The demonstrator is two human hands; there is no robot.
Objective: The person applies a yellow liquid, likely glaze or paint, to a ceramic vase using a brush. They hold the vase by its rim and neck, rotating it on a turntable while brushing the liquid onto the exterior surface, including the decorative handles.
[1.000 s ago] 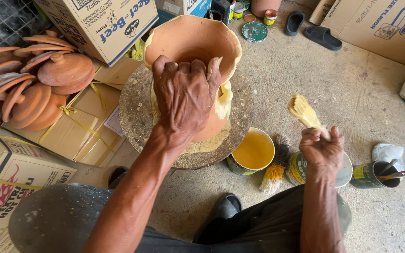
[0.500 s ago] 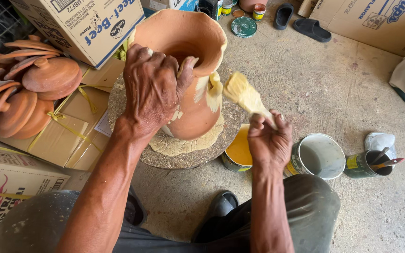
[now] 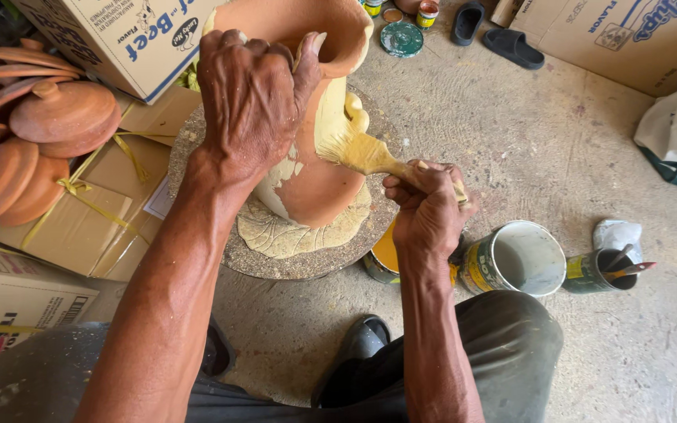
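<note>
Cardboard boxes take the most place on the left, flat and brown, tied with yellow strap. One white box with blue and red print stands behind them at the top left, and one more brown box with blue print lies at the top right.

Next we see the clay pot, orange-brown, which stands on a round rough turntable on the concrete floor. A pale yellow leaf-shaped base is under the pot, and part of its side is already yellow. Clay lids are stacked at the left, on the boxes.

Our left hand is closed over the rim of the pot, with the thumb inside the mouth. Our right hand is closed around the handle of a paintbrush, and its yellow bristles touch the side of the pot.

Just beside the right hand stands an open tin with a white inside; a can of yellow paint is partly hidden under the wrist. A smaller green tin at the right keeps thin brushes. A green round lid and dark sandals lie at the top.
</note>
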